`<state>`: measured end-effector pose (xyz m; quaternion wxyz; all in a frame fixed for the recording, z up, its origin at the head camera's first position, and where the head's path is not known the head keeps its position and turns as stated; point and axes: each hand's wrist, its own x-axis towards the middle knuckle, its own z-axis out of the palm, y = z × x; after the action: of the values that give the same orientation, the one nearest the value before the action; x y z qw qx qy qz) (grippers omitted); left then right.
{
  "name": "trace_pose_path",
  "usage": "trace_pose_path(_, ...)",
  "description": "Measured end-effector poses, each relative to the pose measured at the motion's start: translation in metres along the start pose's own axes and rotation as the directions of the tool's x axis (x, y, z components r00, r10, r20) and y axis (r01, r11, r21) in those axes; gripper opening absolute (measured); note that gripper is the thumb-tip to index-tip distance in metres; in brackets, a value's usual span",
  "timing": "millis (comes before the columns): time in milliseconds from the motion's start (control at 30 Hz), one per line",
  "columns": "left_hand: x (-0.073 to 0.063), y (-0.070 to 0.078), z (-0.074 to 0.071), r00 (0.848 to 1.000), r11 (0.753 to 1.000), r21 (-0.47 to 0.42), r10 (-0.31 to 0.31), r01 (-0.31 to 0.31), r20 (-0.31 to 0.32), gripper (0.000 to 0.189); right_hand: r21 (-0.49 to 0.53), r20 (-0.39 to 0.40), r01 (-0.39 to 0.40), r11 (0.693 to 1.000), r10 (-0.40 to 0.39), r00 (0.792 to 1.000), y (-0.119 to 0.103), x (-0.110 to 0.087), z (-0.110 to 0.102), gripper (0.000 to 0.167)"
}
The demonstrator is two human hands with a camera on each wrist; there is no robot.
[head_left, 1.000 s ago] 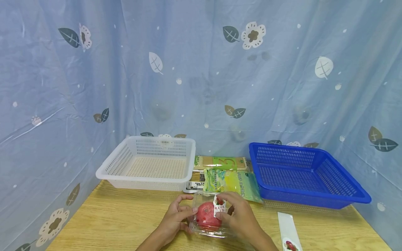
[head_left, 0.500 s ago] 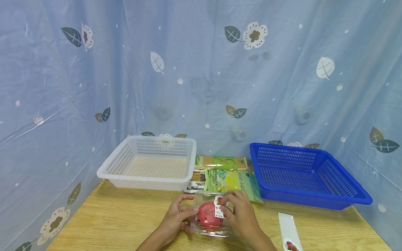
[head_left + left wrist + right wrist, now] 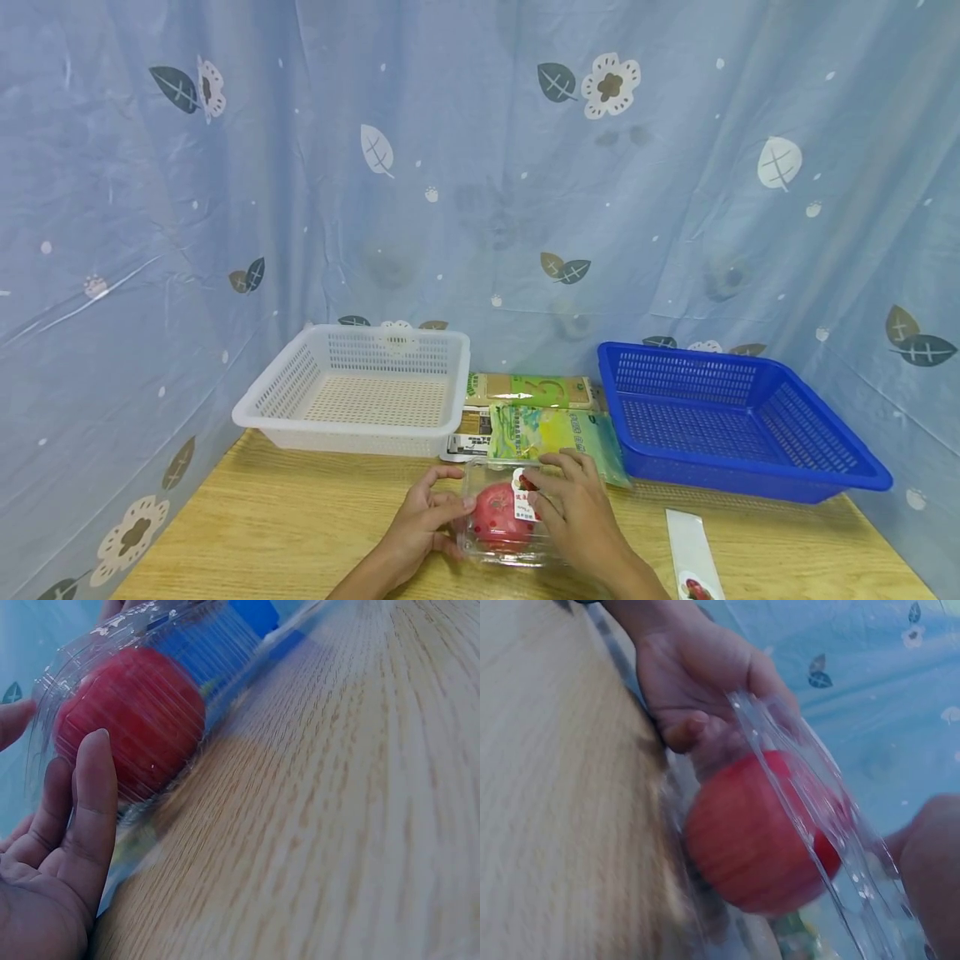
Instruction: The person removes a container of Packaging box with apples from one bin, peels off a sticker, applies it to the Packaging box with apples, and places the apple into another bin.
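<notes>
A clear plastic box (image 3: 480, 473) on the table holds a round red fruit (image 3: 491, 510). My left hand (image 3: 422, 523) grips the box's left side, with the thumb near the lid edge. In the left wrist view, its fingers (image 3: 95, 776) lie along the box wall. On the lid is a white label (image 3: 524, 505) printed with a red fruit. My right hand (image 3: 581, 512) reaches over the box from the right, its fingertips on the label's right part and hiding some of it. In the right wrist view, that hand (image 3: 934, 866) is partly cut off.
A white strip (image 3: 688, 542) bearing a fruit-printed sticker (image 3: 696, 588) lies right of the box. Behind stand a white basket (image 3: 420, 430) and a blue basket (image 3: 720, 475). Flat packets, one yellow-green (image 3: 551, 429), lie between them. A blue patterned curtain (image 3: 480, 208) hangs behind.
My right fingers have loosened from pinching the label and lie flatter over its right part. More of the label's lower print shows. My left hand keeps its grip on the box.
</notes>
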<state>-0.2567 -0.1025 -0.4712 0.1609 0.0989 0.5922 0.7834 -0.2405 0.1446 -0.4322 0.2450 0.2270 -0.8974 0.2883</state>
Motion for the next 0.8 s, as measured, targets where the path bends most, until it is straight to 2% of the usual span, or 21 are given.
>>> trace_pose_path(67, 0.0, 0.0, 0.0, 1.0, 1.0, -0.001, 0.0, 0.0, -0.001, 0.062, 0.019, 0.046, -0.003, 1.0, 0.002, 0.999, 0.002, 0.0, -0.002, 0.025)
trace_pose_path(167, 0.0, -0.001, 0.0, 1.0, 1.0, -0.001, -0.003, 0.003, -0.004, 0.061, 0.051, 0.14, -0.05, 0.997, 0.042, 0.989, 0.006, -0.001, -0.005, 0.031)
trace_pose_path(333, 0.0, -0.001, 0.0, 1.0, 1.0, 0.005, -0.01, 0.01, -0.018, 0.061, 0.099, 0.287, -0.133, 0.986, 0.1, 0.953, 0.013, 0.001, -0.01, 0.047)
trace_pose_path(433, -0.001, 0.0, 0.002, 0.999, 1.0, 0.022, -0.021, 0.021, -0.036, 0.062, 0.146, 0.337, -0.15, 0.978, 0.093, 0.937, 0.018, 0.001, -0.014, 0.053)
trace_pose_path(667, -0.002, 0.005, 0.007, 0.996, 0.995, 0.075, -0.06, 0.066, -0.072, 0.065, 0.256, 0.399, -0.196, 0.947, 0.081, 0.913, 0.025, 0.002, -0.021, 0.061)
trace_pose_path(800, -0.004, 0.012, 0.008, 0.995, 0.991, 0.11, -0.075, 0.082, -0.066, 0.066, 0.296, 0.391, -0.216, 0.93, 0.088, 0.916, 0.027, 0.004, -0.031, 0.061)
